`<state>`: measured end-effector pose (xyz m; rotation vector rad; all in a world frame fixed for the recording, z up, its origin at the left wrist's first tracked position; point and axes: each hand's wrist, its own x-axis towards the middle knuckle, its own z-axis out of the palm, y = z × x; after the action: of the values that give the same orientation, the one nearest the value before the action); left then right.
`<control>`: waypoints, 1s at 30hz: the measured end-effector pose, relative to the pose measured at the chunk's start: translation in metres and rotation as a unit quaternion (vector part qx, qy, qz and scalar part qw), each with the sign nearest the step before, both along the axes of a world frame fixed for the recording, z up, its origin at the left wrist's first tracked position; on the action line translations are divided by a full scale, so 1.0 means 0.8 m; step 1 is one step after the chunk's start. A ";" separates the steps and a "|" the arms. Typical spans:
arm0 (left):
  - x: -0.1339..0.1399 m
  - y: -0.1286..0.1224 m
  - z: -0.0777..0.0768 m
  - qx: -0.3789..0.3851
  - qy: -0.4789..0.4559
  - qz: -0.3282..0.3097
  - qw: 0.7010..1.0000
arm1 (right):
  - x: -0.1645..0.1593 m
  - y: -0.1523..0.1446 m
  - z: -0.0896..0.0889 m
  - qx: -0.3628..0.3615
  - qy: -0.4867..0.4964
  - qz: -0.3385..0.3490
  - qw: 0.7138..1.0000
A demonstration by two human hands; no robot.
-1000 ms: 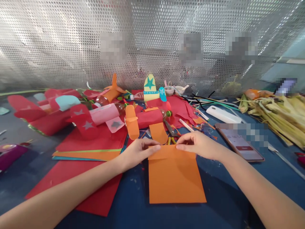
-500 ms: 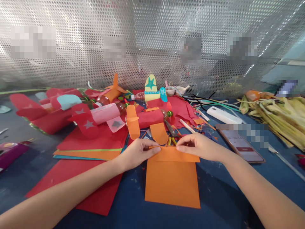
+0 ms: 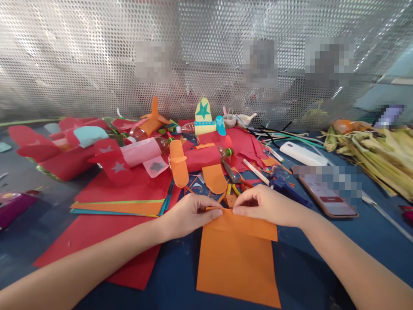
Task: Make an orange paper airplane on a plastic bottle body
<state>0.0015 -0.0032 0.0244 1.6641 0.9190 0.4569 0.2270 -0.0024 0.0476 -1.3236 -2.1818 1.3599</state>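
An orange paper sheet (image 3: pixel 238 267) hangs in front of me with its far part folded over as a flap. My left hand (image 3: pixel 187 215) pinches the left of the folded edge between thumb and fingers. Close beside it, my right hand (image 3: pixel 264 206) pinches the same edge further right. The flap sits slightly skewed, its right corner sticking out past the sheet's side. Just beyond the hands lie a red paper-wrapped bottle (image 3: pixel 203 158) with orange paper pieces and a pair of scissors (image 3: pixel 230 172), partly hidden.
Red paper sheets (image 3: pixel 129 271) and a stack of coloured paper (image 3: pixel 119 206) lie left. At right are a blue glue gun (image 3: pixel 288 187), a phone (image 3: pixel 325 193), a white device (image 3: pixel 303 154) and dry husks (image 3: pixel 371 150). Decorated bottles and a perforated metal panel (image 3: pixel 206 43) stand behind.
Both hands have come slightly nearer to me with the orange paper and closer together. The flap has tilted down at the right. The blue glue gun shows more fully.
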 end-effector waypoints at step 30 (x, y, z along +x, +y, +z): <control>0.000 0.002 0.003 0.096 0.031 0.014 0.995 | -0.011 -0.007 0.000 0.081 0.009 -0.028 0.996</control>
<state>0.0018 -0.0014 0.0272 1.8494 0.9705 0.5291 0.2183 -0.0080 0.0477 -1.2981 -2.1738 1.1429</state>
